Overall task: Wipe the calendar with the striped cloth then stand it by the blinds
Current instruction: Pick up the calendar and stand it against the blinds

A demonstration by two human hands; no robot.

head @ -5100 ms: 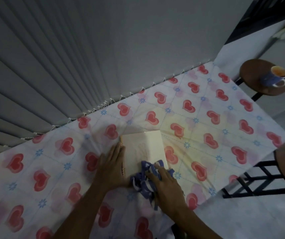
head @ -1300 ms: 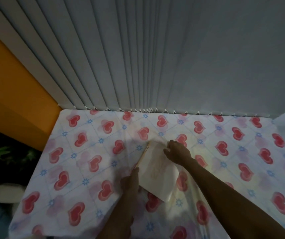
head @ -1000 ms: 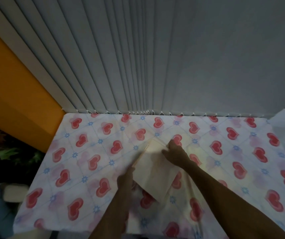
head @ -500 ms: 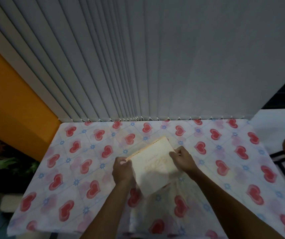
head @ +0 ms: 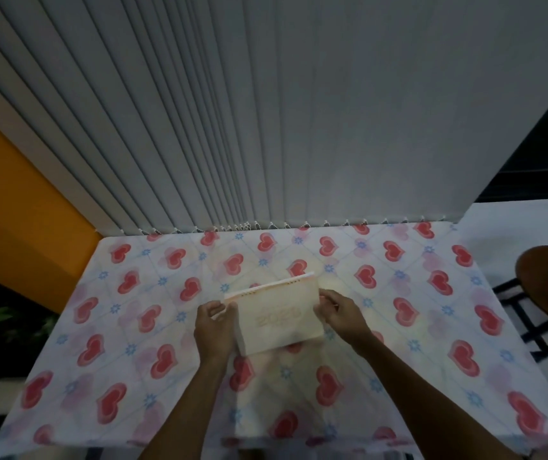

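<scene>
Calendar (head: 277,313) at centre of frame, just below mid-height, held over the heart-print worktop (head: 398,293); whether its lower edge touches the cloth can't be told. Left hand (head: 214,327) pinching the left side edge, right hand (head: 340,310) pinching the right side edge, fingers closed on the card both sides. Striped cloth not in view (so wiping judged done, standing step in hand). Blinds (head: 232,127) filling upper frame, bottom hem well apart from calendar, several hearts' worth of worktop between.

Handling, as judgement: light, stiff card w/ spiral binding, prob. a fold-out tent base; not fragile, but pages may flap and base may splay or fold shut if squeezed. Best hold at the two short side edges, as now, away from the binding.

Long axis running left-right, tilted slightly, right end higher in frame. Bound edge toward top of frame, cover w/ faint "2023" facing camera.
</scene>
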